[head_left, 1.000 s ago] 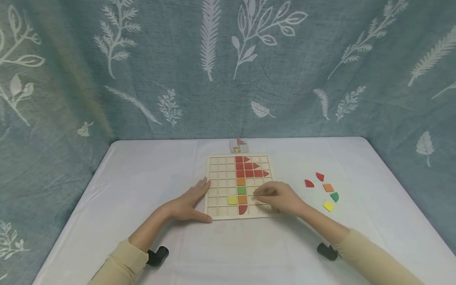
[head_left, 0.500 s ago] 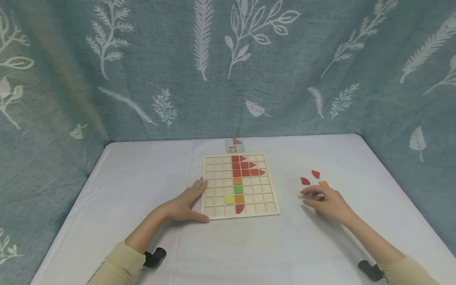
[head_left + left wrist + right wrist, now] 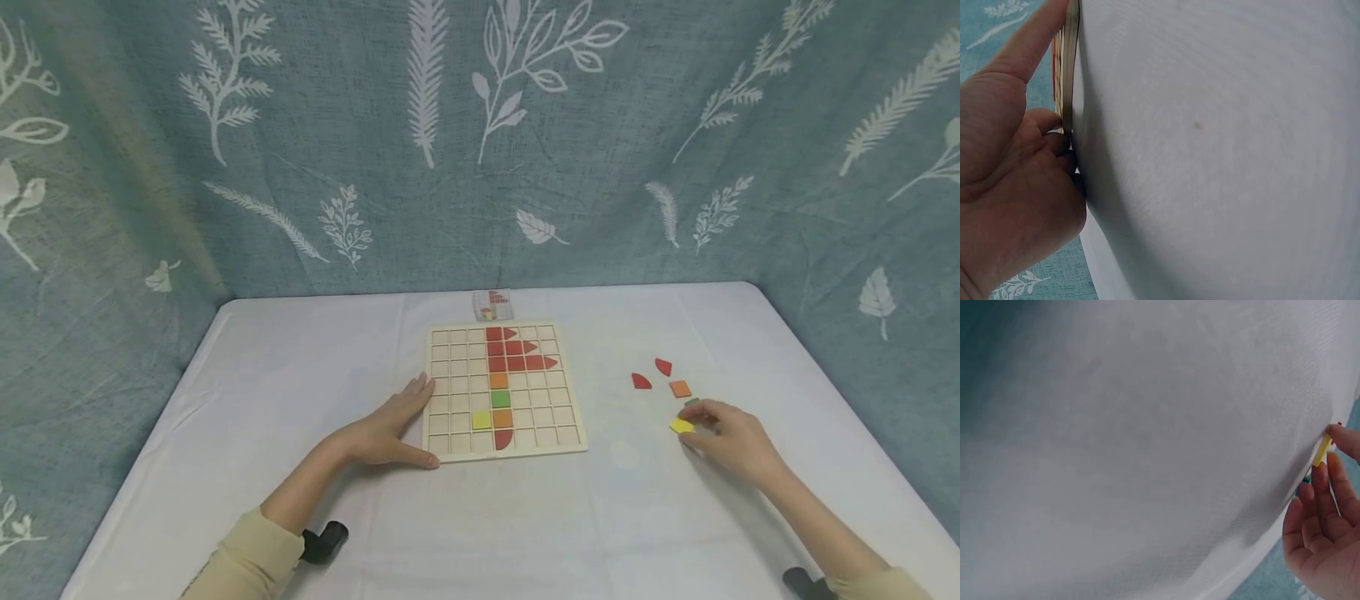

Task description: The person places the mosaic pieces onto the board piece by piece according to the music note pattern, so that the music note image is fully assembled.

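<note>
My right hand [image 3: 731, 437] pinches a yellow square tile [image 3: 681, 425] between thumb and fingers, right of the board. The right wrist view shows the yellow tile [image 3: 1322, 450] edge-on between thumb and fingertips. A green piece [image 3: 691, 402] is partly hidden behind that hand. My left hand [image 3: 386, 429] rests at the left edge of the wooden grid board [image 3: 457, 354], its fingers straight and thumb at the front corner. Set in the grid are red squares and pointed pieces [image 3: 516, 348], two orange squares [image 3: 502, 418], a green square [image 3: 500, 398], a yellow square [image 3: 481, 420] and a rounded red piece [image 3: 503, 438].
Two red curved pieces [image 3: 641, 382] and an orange square [image 3: 680, 389] lie loose on the white cloth, beyond the right hand. Behind the board is a small pattern card [image 3: 492, 305]. A blue-green leaf-print curtain [image 3: 420, 225] hangs around the table.
My right hand has left the board, moved right to the loose pieces and taken hold of the yellow square tile. The left hand has stayed at the board's edge.
</note>
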The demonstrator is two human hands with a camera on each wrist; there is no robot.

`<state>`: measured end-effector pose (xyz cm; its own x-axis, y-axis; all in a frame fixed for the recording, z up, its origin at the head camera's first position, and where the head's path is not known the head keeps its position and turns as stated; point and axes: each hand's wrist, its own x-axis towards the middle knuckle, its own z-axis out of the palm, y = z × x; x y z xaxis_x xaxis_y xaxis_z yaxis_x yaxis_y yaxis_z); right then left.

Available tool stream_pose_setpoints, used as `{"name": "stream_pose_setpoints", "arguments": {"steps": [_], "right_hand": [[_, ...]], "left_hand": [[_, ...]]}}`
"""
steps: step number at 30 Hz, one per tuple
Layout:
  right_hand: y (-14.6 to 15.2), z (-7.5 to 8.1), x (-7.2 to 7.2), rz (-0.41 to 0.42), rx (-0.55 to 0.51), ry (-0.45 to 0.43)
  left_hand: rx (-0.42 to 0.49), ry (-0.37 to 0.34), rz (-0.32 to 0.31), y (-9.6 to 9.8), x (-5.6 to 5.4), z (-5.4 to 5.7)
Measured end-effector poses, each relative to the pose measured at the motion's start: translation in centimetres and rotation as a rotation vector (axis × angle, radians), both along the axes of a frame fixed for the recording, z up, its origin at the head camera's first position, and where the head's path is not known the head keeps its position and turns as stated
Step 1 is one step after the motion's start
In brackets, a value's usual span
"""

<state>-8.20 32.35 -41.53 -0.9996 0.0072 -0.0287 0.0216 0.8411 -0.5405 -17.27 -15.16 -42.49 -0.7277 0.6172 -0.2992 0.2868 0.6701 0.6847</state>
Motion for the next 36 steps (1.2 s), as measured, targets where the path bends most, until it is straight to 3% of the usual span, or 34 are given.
{"name": "stream_pose_setpoints", "arguments": {"steps": [7, 12, 22, 28, 36], "right_hand": [[-0.6, -0.3, -0.6, -0.008, -0.023, 0.009], [-2.4, -0.7, -1.7, 0.034, -0.104, 0.002], [-8.3, -1.2, -3.7, 0.102, -0.308, -0.128], [-11.8, -1.4, -4.6, 0.213, -0.380, -0.174], [-16.3, -1.1, -5.4, 0.413, -0.364, -0.149]], "left_hand": [[-0.004, 0.003, 0.009, 0.1, 0.1, 0.0], [-0.002, 0.013, 0.009, 0.1, 0.1, -0.1], [-0.013, 0.024, 0.021, 0.2, 0.2, -0.5], [-0.007, 0.020, 0.022, 0.2, 0.4, -0.1], [0.009, 0.009, 0.019, 0.1, 0.4, 0.4]]}}
